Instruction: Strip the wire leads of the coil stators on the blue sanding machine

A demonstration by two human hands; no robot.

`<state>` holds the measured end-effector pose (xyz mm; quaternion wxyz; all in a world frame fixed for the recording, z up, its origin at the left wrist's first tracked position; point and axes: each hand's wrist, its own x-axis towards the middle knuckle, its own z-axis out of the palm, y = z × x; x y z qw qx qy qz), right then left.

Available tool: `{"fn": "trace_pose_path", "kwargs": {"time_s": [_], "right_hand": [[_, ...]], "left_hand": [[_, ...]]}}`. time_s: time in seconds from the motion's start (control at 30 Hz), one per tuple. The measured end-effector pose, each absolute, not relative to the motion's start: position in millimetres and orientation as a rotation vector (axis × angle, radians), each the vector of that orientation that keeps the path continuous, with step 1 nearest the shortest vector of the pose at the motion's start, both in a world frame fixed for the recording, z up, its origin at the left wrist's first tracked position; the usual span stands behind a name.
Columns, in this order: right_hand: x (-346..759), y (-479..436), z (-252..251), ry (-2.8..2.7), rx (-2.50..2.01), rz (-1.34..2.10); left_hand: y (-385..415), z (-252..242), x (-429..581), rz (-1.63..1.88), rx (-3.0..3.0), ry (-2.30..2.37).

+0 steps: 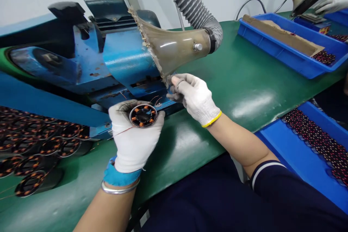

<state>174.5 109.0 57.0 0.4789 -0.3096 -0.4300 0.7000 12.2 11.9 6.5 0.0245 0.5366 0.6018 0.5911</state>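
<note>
My left hand point(133, 145), in a white glove with a blue band at the wrist, is wrapped round a motor stator point(144, 116). Its open round end faces up, showing copper windings inside a metal ring, and thin wires stick out of it. My right hand point(194, 96), in a white glove with greyed fingertips, is closed in a pinch just below the rim of a translucent funnel hood point(179, 47). Whatever is between those fingers cannot be made out. Beside both hands stands a blue belt machine point(127, 52), its front partly under the hood.
Several wound stators point(32, 183) stand in rows at the left. A grey ribbed hose point(195, 7) runs up from the hood. Blue trays point(288, 56) with small dark parts sit at the right on and below the green table point(228, 87). Another person's gloved hand point(333, 3) shows far right.
</note>
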Motion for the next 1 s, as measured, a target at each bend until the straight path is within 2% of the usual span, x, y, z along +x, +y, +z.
{"fn": "trace_pose_path", "kwargs": {"time_s": [0.13, 0.27, 0.37, 0.47, 0.57, 0.7, 1.0], "right_hand": [[174.7, 103.6, 55.0, -1.325, -0.755, 1.791], [172.3, 110.8, 50.7, -1.164, -0.788, 1.711], [172.6, 114.0, 52.6, -1.182, -0.851, 1.637], [173.8, 105.9, 56.1, -1.501, -0.899, 1.548], [174.1, 98.3, 55.7, -1.752, -0.889, 1.42], [172.8, 101.0, 52.4, -1.787, -0.852, 1.372], [171.0, 102.2, 56.7, -1.561, -0.638, 1.62]], "left_hand": [[11.0, -0.9, 7.6, 1.756, 1.69, 1.764], [10.9, -4.9, 6.5, 1.569, 1.638, 1.846], [15.1, -5.1, 8.3, 1.65, 1.514, 1.942], [18.6, -4.7, 7.6, 1.755, 1.471, 1.921], [18.4, -2.7, 5.0, 1.715, 1.546, 1.871], [21.7, 6.5, 6.3, 1.694, 1.443, 1.816], [41.1, 29.1, 14.7, 1.764, 1.304, 1.79]]}}
